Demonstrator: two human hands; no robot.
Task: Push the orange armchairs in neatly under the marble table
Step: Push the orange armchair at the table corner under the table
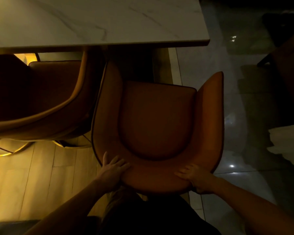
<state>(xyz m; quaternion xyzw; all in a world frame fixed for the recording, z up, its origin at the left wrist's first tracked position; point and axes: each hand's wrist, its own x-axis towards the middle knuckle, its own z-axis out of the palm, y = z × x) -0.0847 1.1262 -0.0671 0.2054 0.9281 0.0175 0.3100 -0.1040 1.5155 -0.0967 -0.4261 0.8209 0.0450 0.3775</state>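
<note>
Head view: dim, warm-lit scene, looking straight down over a chair back toward a table edge.
Marble table (98, 21): pale top with grey veins, its near edge running across the upper frame and its right corner rounded.
Near armchair (157, 119): orange leather-like upholstery, a curved one-piece back and arms wrapping a rounded seat cushion, dark piping along the outer rim; it stood just short of the table, the left arm tip about at the table edge, the right arm tip clear of it, the seat wholly uncovered.
Second armchair (46, 99): same orange shell, just left of the first, its front tucked beneath the tabletop, a gold ring base showing below.
Left hand (115, 168): fingers spread flat over the top of the chair back, left of centre.
Right hand (194, 178): fingers curled over the back's rim, thumb underneath, clamped on it right of centre.
Floor (41, 175): light wood planks at left, glossy grey tiles at right.
</note>
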